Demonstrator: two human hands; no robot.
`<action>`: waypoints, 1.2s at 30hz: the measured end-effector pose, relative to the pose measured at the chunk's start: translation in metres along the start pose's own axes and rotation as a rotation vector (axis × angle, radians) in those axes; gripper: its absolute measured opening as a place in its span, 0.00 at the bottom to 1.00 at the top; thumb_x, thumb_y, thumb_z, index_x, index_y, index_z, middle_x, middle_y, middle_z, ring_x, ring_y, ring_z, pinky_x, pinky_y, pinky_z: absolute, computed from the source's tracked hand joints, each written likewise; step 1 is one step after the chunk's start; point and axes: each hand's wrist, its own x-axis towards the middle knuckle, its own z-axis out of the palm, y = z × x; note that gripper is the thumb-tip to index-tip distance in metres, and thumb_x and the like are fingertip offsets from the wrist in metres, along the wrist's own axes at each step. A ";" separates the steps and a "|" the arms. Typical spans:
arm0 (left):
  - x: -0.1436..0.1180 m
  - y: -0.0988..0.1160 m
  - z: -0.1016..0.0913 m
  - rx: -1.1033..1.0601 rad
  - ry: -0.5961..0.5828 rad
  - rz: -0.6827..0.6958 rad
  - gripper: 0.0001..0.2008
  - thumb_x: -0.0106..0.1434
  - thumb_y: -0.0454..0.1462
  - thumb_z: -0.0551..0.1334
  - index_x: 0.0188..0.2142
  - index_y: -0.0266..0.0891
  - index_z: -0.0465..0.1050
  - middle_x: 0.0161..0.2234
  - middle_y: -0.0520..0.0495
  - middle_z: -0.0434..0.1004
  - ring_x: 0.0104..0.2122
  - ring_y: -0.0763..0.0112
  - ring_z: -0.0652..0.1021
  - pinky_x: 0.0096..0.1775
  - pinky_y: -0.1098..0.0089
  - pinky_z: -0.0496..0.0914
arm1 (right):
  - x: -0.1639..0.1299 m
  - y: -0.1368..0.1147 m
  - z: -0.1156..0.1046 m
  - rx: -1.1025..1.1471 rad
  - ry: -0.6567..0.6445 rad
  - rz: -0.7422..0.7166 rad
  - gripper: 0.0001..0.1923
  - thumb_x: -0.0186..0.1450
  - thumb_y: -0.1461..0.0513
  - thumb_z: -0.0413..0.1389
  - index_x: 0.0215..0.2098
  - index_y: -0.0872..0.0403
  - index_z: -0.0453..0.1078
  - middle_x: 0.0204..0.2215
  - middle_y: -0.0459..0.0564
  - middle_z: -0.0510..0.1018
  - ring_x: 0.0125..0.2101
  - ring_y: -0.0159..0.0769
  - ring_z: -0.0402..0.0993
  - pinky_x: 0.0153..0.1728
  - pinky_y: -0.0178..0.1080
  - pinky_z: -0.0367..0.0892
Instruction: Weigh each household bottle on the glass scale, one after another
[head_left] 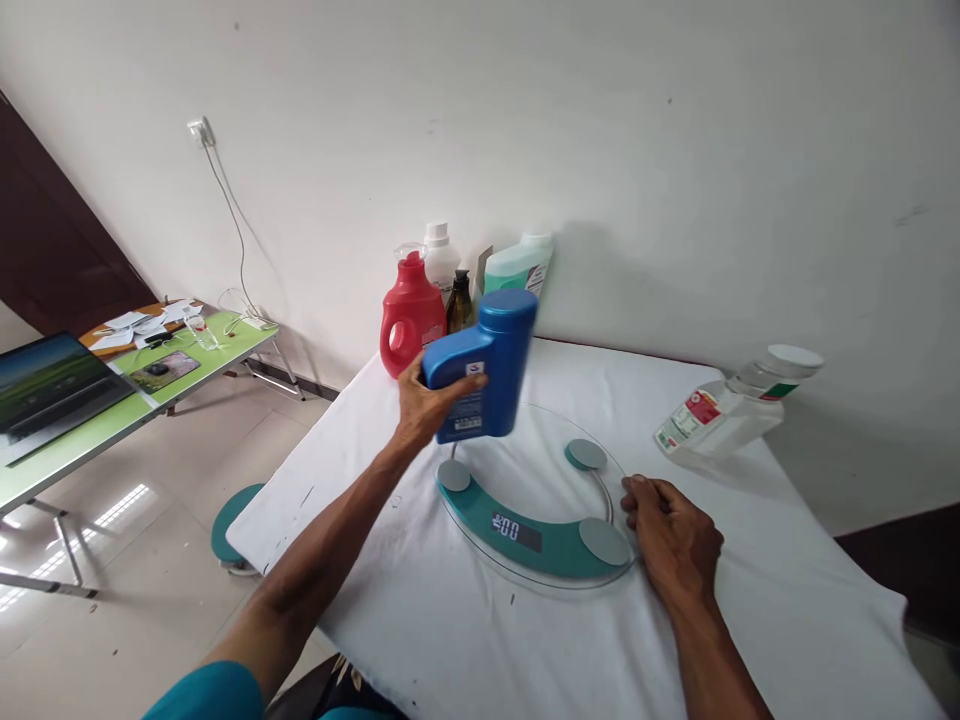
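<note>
Head camera shows your left hand (426,400) gripping a blue bottle (484,365), tilted in the air above the glass scale (536,535) lying mid-table. Your right hand (667,530) rests loosely curled, holding nothing, at the scale's right rim. A red jug (411,315) stands at the table's (420,620) back edge against the wall, and a clear bottle (731,410) lies near its right edge.

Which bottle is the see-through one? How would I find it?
Start at the white-covered table and the round glass scale on it. Look past the right hand to the table's far right side. The clear bottle lies there alone, white-capped; the other bottles are coloured.
</note>
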 end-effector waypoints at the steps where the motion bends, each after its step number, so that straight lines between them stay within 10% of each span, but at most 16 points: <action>1: 0.005 0.002 -0.013 0.027 0.033 0.021 0.32 0.41 0.47 0.85 0.44 0.39 0.83 0.38 0.45 0.87 0.37 0.60 0.84 0.41 0.61 0.80 | 0.000 0.000 0.000 -0.006 0.003 -0.003 0.22 0.58 0.40 0.49 0.26 0.46 0.71 0.21 0.50 0.78 0.25 0.46 0.74 0.35 0.47 0.65; 9: 0.038 -0.026 -0.092 0.126 0.258 0.088 0.30 0.42 0.48 0.84 0.42 0.38 0.82 0.34 0.50 0.83 0.33 0.66 0.80 0.38 0.66 0.76 | 0.002 0.002 0.003 -0.005 0.018 -0.046 0.22 0.58 0.40 0.48 0.25 0.46 0.70 0.21 0.51 0.79 0.23 0.45 0.74 0.32 0.46 0.65; 18: 0.055 -0.052 -0.098 0.278 0.274 0.141 0.27 0.43 0.50 0.81 0.38 0.38 0.79 0.30 0.53 0.77 0.31 0.69 0.76 0.36 0.68 0.73 | 0.005 0.013 0.006 0.042 0.023 -0.099 0.23 0.62 0.40 0.50 0.28 0.48 0.72 0.23 0.51 0.81 0.23 0.42 0.75 0.31 0.43 0.67; 25: 0.043 -0.035 -0.102 0.501 0.313 0.247 0.40 0.48 0.54 0.79 0.55 0.38 0.74 0.48 0.42 0.80 0.48 0.54 0.80 0.53 0.53 0.76 | 0.003 0.015 0.009 0.084 0.045 -0.102 0.22 0.64 0.41 0.48 0.26 0.47 0.67 0.23 0.50 0.80 0.24 0.41 0.74 0.32 0.41 0.66; 28: 0.024 -0.009 -0.078 0.631 0.399 0.580 0.45 0.54 0.53 0.78 0.65 0.41 0.66 0.63 0.35 0.71 0.63 0.47 0.73 0.64 0.47 0.70 | 0.001 0.016 0.009 0.108 0.039 -0.114 0.20 0.66 0.42 0.48 0.27 0.46 0.66 0.24 0.50 0.80 0.26 0.41 0.74 0.33 0.41 0.66; 31: 0.003 0.014 -0.019 0.586 0.170 0.761 0.43 0.56 0.52 0.78 0.65 0.43 0.65 0.63 0.36 0.70 0.64 0.48 0.73 0.65 0.48 0.69 | 0.001 0.016 0.010 0.112 0.041 -0.134 0.19 0.67 0.43 0.47 0.28 0.46 0.64 0.25 0.50 0.80 0.28 0.41 0.74 0.33 0.41 0.65; 36: -0.017 0.006 0.116 0.379 -0.338 0.513 0.42 0.58 0.53 0.78 0.65 0.43 0.66 0.62 0.35 0.73 0.61 0.49 0.77 0.64 0.50 0.70 | 0.004 0.019 0.012 0.097 0.070 -0.167 0.18 0.70 0.47 0.44 0.26 0.45 0.60 0.24 0.49 0.77 0.27 0.41 0.71 0.33 0.40 0.62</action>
